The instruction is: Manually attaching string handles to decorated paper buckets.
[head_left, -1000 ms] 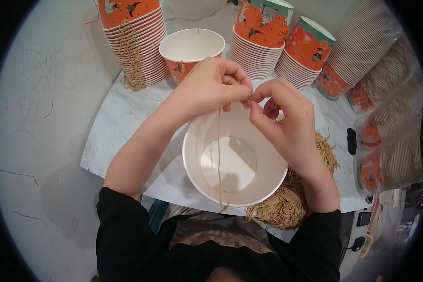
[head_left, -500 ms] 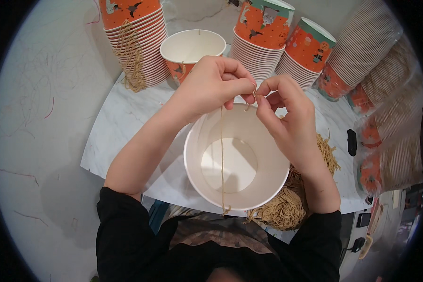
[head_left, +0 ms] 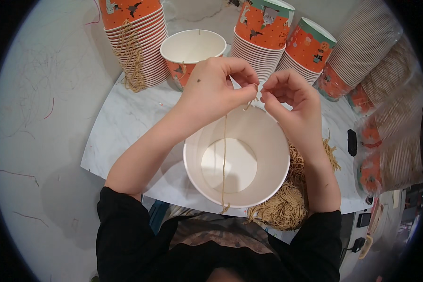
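Note:
A large paper bucket (head_left: 206,181), white inside, stands open end up in front of me. A tan string (head_left: 224,155) runs from a knot at its near rim, over the mouth, up to my hands. Another short bit of string shows at the far rim. Above that far rim, my left hand (head_left: 216,87) pinches the string between thumb and fingers. Close beside it, my right hand (head_left: 293,98) is also closed in a pinch at the string's end; that end is barely visible between the fingertips.
A heap of tan strings (head_left: 284,207) lies right of the bucket. Behind stand a strung orange paper bucket (head_left: 192,47), stacked orange buckets (head_left: 141,51) with strings draped over them, and more stacks (head_left: 258,51). Plastic-wrapped stacks (head_left: 362,42) line the right side of the marbled table (head_left: 112,136).
My hands have drawn slightly apart at the fingertips, the right one moving a little to the right. The bucket has hardly shifted.

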Action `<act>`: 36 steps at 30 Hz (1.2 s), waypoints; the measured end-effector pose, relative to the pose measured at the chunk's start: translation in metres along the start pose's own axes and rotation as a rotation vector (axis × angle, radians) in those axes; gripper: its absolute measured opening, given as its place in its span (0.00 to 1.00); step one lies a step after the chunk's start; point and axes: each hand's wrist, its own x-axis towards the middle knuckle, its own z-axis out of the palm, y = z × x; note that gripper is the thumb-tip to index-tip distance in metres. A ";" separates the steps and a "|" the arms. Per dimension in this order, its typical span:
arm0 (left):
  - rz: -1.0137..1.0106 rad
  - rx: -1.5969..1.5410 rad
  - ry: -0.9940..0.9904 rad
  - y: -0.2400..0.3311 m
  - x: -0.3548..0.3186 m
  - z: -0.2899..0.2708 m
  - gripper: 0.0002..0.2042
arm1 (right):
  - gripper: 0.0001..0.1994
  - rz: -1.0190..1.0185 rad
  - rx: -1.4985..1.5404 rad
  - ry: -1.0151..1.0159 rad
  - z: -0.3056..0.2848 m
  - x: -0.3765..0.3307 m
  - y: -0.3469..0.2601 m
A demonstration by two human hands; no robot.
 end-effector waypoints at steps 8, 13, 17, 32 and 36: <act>-0.089 -0.170 -0.046 -0.014 0.005 -0.004 0.08 | 0.09 -0.014 -0.131 -0.046 -0.004 0.001 -0.008; -0.216 -0.288 -0.163 -0.014 0.008 -0.008 0.06 | 0.15 -0.233 -0.232 -0.038 0.004 0.001 -0.010; -0.270 -0.347 -0.208 -0.010 0.007 -0.011 0.06 | 0.15 -0.333 -0.384 -0.076 0.001 -0.002 -0.012; -0.091 -0.148 -0.048 -0.016 0.005 0.000 0.04 | 0.06 -0.269 -0.372 -0.042 0.003 0.000 0.002; -0.028 -0.141 -0.009 -0.012 0.003 0.002 0.04 | 0.05 -0.048 -0.063 -0.078 0.001 0.002 0.010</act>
